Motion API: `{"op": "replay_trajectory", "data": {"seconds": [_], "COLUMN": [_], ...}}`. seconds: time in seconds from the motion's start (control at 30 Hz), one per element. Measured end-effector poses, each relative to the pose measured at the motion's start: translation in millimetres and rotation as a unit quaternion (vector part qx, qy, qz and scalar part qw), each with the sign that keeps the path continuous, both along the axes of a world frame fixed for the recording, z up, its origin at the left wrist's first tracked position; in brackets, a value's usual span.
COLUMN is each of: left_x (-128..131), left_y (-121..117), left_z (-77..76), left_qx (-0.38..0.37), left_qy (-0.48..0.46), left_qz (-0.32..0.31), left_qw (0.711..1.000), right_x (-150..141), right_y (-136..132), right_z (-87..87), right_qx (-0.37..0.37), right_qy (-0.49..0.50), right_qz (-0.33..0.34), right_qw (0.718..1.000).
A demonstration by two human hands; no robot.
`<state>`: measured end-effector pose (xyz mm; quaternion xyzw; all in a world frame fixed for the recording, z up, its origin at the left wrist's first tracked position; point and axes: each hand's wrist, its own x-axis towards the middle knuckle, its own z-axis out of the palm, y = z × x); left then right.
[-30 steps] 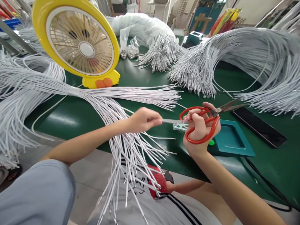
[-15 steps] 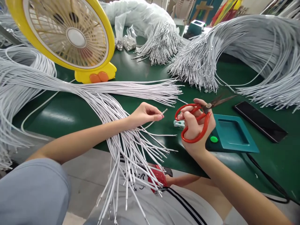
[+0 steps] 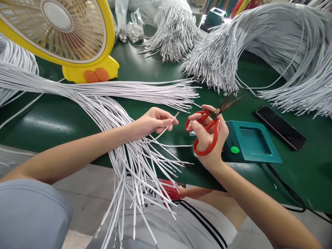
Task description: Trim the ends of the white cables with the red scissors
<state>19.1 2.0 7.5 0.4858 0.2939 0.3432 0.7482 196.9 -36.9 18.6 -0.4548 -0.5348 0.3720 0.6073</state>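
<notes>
Change: a blurred pale strand that spanned the two hands a second ago is gone; the wire [image 3: 175,117] now shows a split tip, apart from the scissors [image 3: 217,111], seemingly leaving its end exposed.
Left hand [image 3: 155,121]: pinches the wire between thumb and fingers, above the fanned bundle [image 3: 135,91].
Right hand [image 3: 212,148]: grips the scissors' red handles, blades parted.
Wire: over the table [image 3: 129,65], long axis curving from lower left to upper right, tip pointing up and right.
Scissors: blades point away, toward upper right.
</notes>
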Motion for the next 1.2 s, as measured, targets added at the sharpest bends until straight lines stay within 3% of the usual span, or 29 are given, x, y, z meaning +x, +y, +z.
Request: {"op": "replay_trajectory", "data": {"seconds": [0.27,0.37,0.43,0.5,0.6,0.7,0.73,0.8,0.83,0.87,0.93,0.97,1.03,1.2], "left_x": [-0.7,3.7,6.6,7.9,6.9,2.8,0.6,-6.0,-10.2,-15.0,-24.8,-29.3,-35.8,-39.1], "left_y": [-0.2,-1.6,-5.0,-10.9,-20.4,-19.9,-16.0,-3.0,5.3,13.9,30.0,36.5,45.2,49.8], "left_z": [-0.6,-5.6,-8.7,-8.8,-2.0,6.4,8.2,9.8,9.8,9.3,7.8,6.7,4.1,-3.4], "left_qx": [0.007,0.094,0.219,0.346,0.437,0.401,0.383,0.389,0.414,0.444,0.474,0.472,0.453,0.434], "left_qy": [0.022,0.128,0.224,0.293,0.309,0.248,0.238,0.283,0.34,0.408,0.544,0.598,0.673,0.725], "left_qz": [-0.02,0.01,0.005,-0.038,-0.147,-0.279,-0.289,-0.201,-0.11,-0.006,0.164,0.204,0.215,0.18], "left_qw": [1.0,0.987,0.95,0.89,0.832,0.837,0.845,0.853,0.837,0.798,0.673,0.615,0.545,0.502], "right_x": [0.3,2.1,3.5,4.7,5.5,5.4,5.3,5.2,5.2,5.3,5.3,5.2,5.0,4.4], "right_y": [0.5,1.4,2.0,2.5,2.8,3.2,3.3,3.5,3.7,3.7,3.7,3.6,3.3,2.6], "right_z": [-0.4,-1.1,-1.2,-1.0,-0.5,-0.7,-0.9,-1.3,-1.4,-1.5,-1.6,-1.6,-1.3,-0.1], "right_qx": [-0.002,0.013,0.023,0.033,0.044,0.04,0.04,0.044,0.046,0.048,0.051,0.051,0.049,0.039], "right_qy": [0.01,0.032,0.055,0.07,0.073,0.069,0.069,0.071,0.073,0.075,0.076,0.074,0.072,0.072], "right_qz": [-0.001,-0.017,-0.028,-0.032,-0.033,-0.032,-0.031,-0.031,-0.031,-0.03,-0.029,-0.028,-0.027,-0.027], "right_qw": [1.0,0.999,0.998,0.996,0.996,0.996,0.996,0.996,0.996,0.996,0.995,0.996,0.996,0.996]}}
